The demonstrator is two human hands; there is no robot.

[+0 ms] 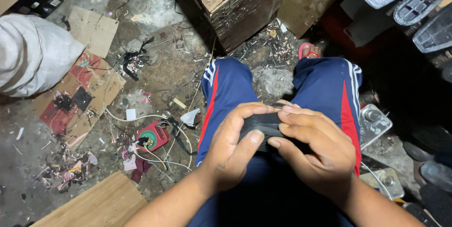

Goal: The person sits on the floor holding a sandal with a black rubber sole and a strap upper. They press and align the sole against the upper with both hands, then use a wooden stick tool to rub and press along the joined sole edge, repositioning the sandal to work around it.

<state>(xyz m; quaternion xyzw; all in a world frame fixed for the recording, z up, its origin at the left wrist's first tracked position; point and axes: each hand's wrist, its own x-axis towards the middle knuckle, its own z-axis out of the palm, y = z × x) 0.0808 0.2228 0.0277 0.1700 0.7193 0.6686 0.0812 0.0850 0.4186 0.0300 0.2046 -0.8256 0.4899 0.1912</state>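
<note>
Over the lap: both hands hold 1 black part [263, 124] above the blue trousers [226, 90], between the knees.
Left hand [230, 149]: fingers curled over the part's near-left end, thumb pressed on its top face; closed on it.
Right hand [318, 149]: fingers wrapped across the right end, thumb tip touching the part from below; also clamped on it.
Long axis: runs left to right, from one palm to the other; most of it is hidden by fingers.
Nearer hand: neither, both touch it.
Open room: free air toward the wooden crate [235, 1] ahead.
Edges: red soldering stand [151, 136] and loose wires lie on the floor to the left; metal block [374, 123] just beside the right knee.
</note>
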